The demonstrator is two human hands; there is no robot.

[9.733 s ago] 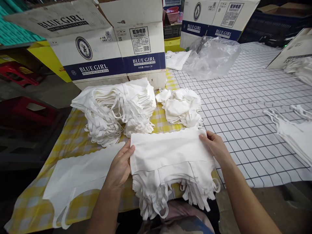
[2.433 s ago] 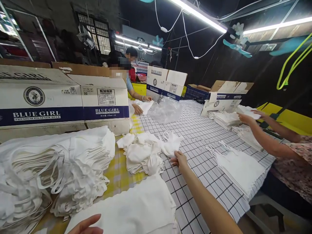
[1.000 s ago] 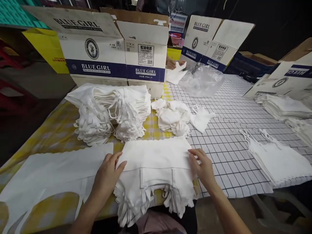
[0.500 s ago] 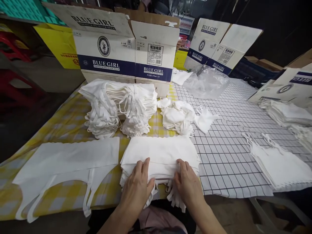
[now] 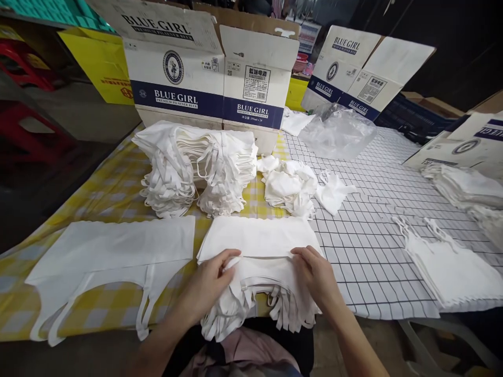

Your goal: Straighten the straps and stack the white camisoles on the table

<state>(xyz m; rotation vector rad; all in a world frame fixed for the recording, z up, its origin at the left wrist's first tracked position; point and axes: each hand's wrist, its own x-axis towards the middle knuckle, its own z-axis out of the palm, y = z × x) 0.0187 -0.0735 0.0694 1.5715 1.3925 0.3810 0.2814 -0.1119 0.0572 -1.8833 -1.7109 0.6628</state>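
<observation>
In front of me lies a stack of white strappy camisole tops [image 5: 261, 235], its straps hanging in loops toward my lap. My left hand [image 5: 215, 272] is closed in a pinch on the left side of the topmost camisole's edge. On the right side of that same edge my right hand [image 5: 319, 272] pinches likewise, thumb hidden under the cloth. A single camisole [image 5: 113, 243] is spread flat to the left, straps toward me. Behind the stack stands a taller folded pile of camisoles [image 5: 214, 144] with dangling straps.
Crumpled white garments [image 5: 291, 183] lie right of the tall pile, near a clear plastic bag [image 5: 338, 131]. Beer cartons [image 5: 176, 68] stand at the back. More white tops [image 5: 451, 262] rest at the right on the grid-patterned cloth [image 5: 361, 251]. A red stool [image 5: 27, 131] stands at left.
Both hands have shifted from resting on the stack to pinching the top camisole's edge, a little farther apart. The hanging straps show more now. The camera view has shifted slightly.
</observation>
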